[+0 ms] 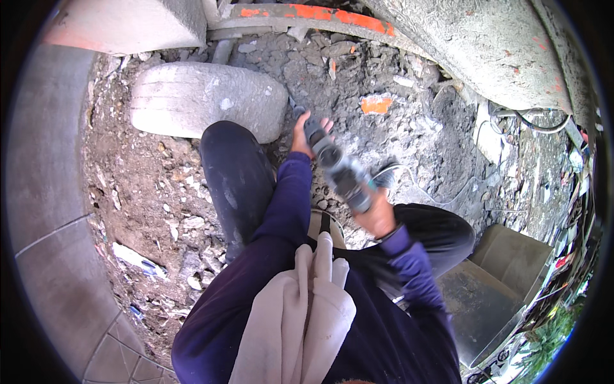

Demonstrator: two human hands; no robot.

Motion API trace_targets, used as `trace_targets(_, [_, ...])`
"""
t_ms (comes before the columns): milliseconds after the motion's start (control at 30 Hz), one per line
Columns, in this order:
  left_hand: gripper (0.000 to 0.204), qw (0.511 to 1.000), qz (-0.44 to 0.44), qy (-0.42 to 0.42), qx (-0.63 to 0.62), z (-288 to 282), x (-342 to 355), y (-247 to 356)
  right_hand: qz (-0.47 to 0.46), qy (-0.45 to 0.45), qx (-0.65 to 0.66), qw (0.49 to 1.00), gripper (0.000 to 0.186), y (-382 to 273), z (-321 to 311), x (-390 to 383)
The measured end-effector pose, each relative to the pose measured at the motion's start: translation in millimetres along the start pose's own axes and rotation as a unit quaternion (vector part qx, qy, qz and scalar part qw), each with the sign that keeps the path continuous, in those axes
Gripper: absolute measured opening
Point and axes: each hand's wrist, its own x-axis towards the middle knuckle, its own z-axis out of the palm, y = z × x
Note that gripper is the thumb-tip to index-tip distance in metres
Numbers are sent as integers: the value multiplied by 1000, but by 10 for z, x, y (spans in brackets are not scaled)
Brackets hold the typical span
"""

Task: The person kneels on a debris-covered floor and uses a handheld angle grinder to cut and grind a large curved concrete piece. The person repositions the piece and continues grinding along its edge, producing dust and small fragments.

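Two bare hands share one tool. The left hand (302, 136) is curled around the front end of a grey and black handheld power tool (339, 168), fingers wrapped about its nose, with a few fingertips showing past it. The right hand (377, 216) is closed around the rear grip of the same tool, which is blurred, so its exact kind cannot be told. The tool hangs slanted in front of the body, above the rubble and between the two raised knees, its nose toward the far ground.

One thin pale cable (441, 195) trails from the tool's rear across the dirt to the right. Both forearms wear dark blue sleeves, and two legs in black trousers are bent below them. One pair of pale cloth work gloves (313, 301) hangs at the chest, unworn.

Just beyond the left knee lies one large pale rounded concrete block (192, 96) on the broken grey rubble ground (409, 128). One orange fragment (376, 104) sits in the rubble farther out, and one curved rough concrete wall (486, 45) rises at the upper right.
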Motion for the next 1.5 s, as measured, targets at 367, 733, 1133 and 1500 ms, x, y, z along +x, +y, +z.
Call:
trace_targets(367, [45, 988, 0, -90, 129, 441, -429, -174, 111, 39, 223, 968, 29, -295, -354, -438])
trace_targets(733, [36, 993, -50, -65, 87, 351, -310, -333, 90, 21, 175, 980, 24, -445, -462, 40])
trace_targets(1133, [42, 985, -67, -15, 160, -9, 184, -236, 72, 70, 125, 987, 21, -48, 9, -103])
trace_targets(1500, [42, 969, -62, 40, 237, -185, 557, -396, 136, 86, 230, 960, 26, 675, 259, -343])
